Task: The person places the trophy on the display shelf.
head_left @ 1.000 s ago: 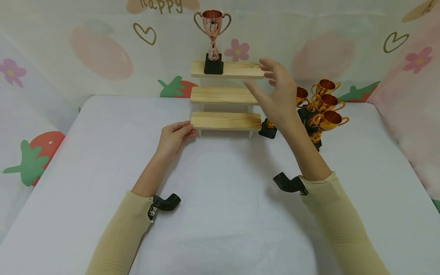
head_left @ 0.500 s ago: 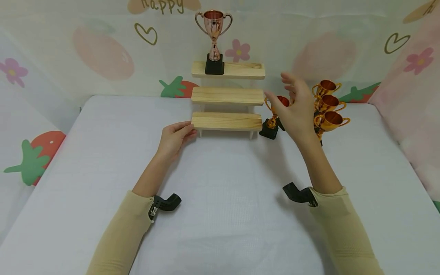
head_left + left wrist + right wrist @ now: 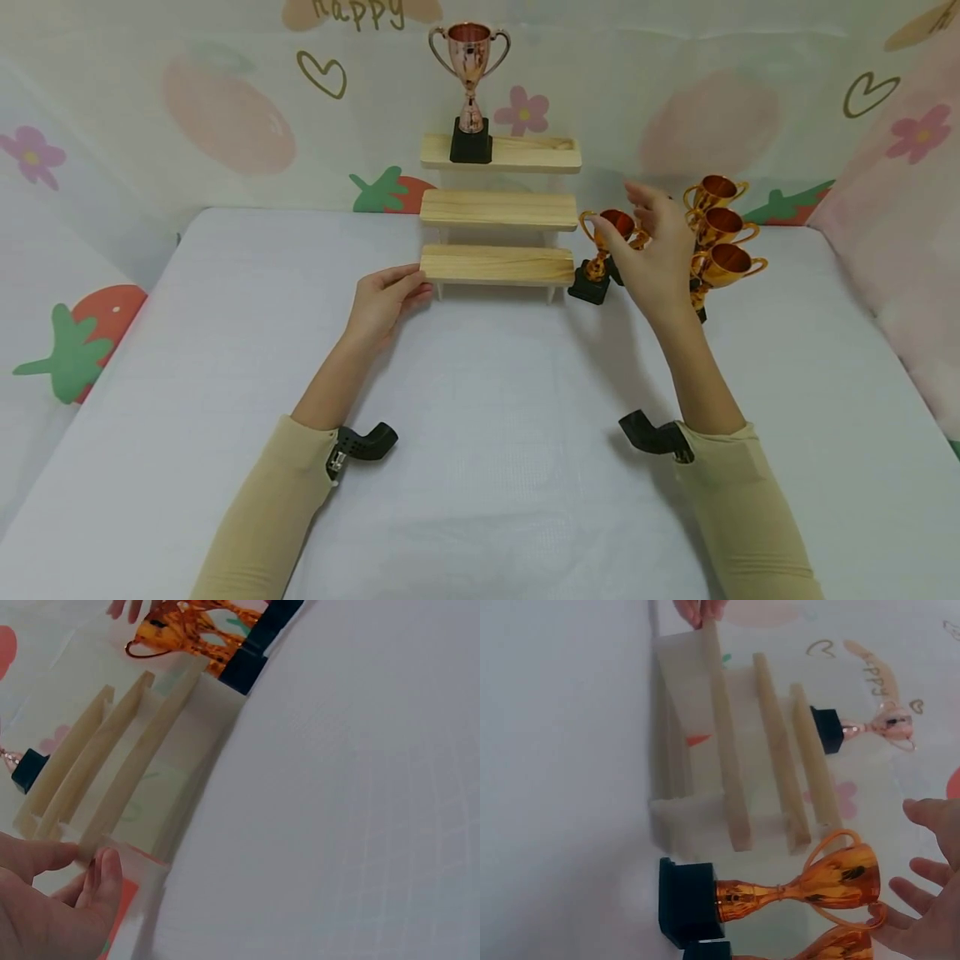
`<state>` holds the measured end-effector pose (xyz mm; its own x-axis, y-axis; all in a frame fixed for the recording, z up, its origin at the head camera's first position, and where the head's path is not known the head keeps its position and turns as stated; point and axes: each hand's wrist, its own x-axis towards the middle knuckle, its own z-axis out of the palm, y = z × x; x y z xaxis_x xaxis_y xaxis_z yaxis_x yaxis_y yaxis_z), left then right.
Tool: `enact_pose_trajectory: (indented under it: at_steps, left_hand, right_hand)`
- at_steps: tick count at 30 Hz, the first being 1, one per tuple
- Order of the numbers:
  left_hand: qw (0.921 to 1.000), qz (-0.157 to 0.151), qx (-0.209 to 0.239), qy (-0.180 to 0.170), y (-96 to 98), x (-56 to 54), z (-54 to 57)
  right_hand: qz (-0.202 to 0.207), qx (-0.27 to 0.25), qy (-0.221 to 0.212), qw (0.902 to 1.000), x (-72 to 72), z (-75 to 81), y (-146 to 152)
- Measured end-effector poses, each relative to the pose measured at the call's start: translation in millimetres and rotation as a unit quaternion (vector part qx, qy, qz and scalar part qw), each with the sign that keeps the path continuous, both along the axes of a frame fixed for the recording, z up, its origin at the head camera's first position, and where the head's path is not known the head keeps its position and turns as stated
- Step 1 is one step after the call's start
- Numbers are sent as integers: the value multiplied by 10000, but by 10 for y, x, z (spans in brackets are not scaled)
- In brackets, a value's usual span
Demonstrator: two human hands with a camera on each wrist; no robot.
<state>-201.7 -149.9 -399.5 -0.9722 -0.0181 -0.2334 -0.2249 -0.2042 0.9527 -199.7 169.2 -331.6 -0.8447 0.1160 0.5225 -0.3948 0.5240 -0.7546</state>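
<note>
A three-tier wooden display shelf (image 3: 497, 265) stands at the back of the table. My left hand (image 3: 381, 302) pinches the left end of its lowest board between thumb and fingers. On the top board, towards the left, a rose-gold trophy cup (image 3: 470, 54) stands upright on a black base. Just right of the shelf is a gold trophy cup (image 3: 844, 881), also upright. My right hand (image 3: 662, 258) hovers beside that cup with spread fingers and holds nothing. Whether a fingertip touches the cup's handle cannot be told.
Several more gold trophy cups (image 3: 726, 262) stand close together right of my right hand, which partly hides them. A printed cloth backdrop (image 3: 592, 83) hangs behind the shelf. White cloth (image 3: 480, 450) covers the table in front.
My right hand has moved from beside the top board down and right to the gold trophy cups, holding nothing. My left hand keeps its pinch on the shelf.
</note>
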Motion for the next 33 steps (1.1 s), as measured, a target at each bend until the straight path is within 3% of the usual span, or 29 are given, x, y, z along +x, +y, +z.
enact_pose_trajectory:
  at_steps: [12, 23, 33]
  left_hand:
    - [10000, 54, 37, -35, 17, 11, 17]
    - [10000, 58, 40, -19, 13, 11, 16]
    - [9999, 98, 81, -28, 14, 10, 7]
  right_hand:
    - [-135, 179, -413, 9989, -64, -133, 33]
    - [-185, 310, -525, 9980, -111, -231, 48]
    - [-189, 315, -856, 9957, -119, -257, 79]
